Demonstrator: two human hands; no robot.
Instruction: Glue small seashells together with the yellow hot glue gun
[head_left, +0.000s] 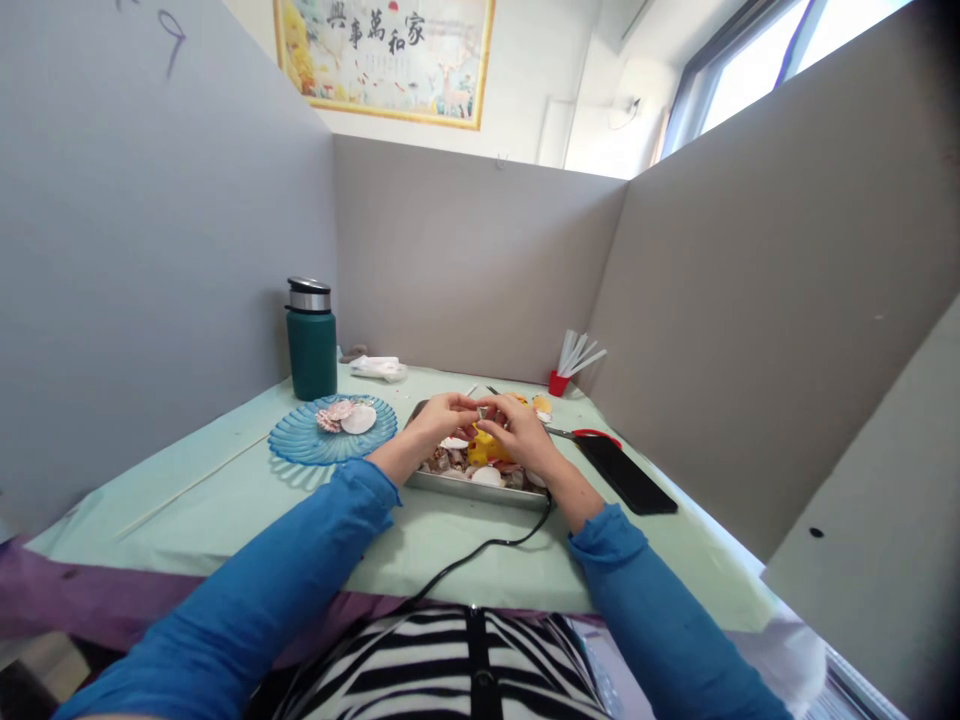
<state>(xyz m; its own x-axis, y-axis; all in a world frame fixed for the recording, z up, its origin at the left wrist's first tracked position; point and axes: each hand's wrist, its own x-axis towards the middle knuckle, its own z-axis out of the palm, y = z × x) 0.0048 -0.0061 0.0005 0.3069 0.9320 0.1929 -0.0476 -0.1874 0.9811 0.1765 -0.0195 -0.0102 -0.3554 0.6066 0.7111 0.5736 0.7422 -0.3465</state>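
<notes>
My left hand [442, 414] and my right hand [517, 428] meet above a metal tray [480, 489] filled with several shells. Both hands have their fingers pinched together around a small pale object between them, too small to name. A yellow object [486, 447] lies in the tray just under my hands. Both sleeves are blue.
A blue glass plate [300, 450] with a few shells [346, 415] sits left of the tray. A green flask [311, 340] stands behind it. Red-handled scissors [592, 435], a black phone [628, 476], a red cup with white sticks [559, 380] and a black cable [480, 550] are nearby. Grey partitions enclose the desk.
</notes>
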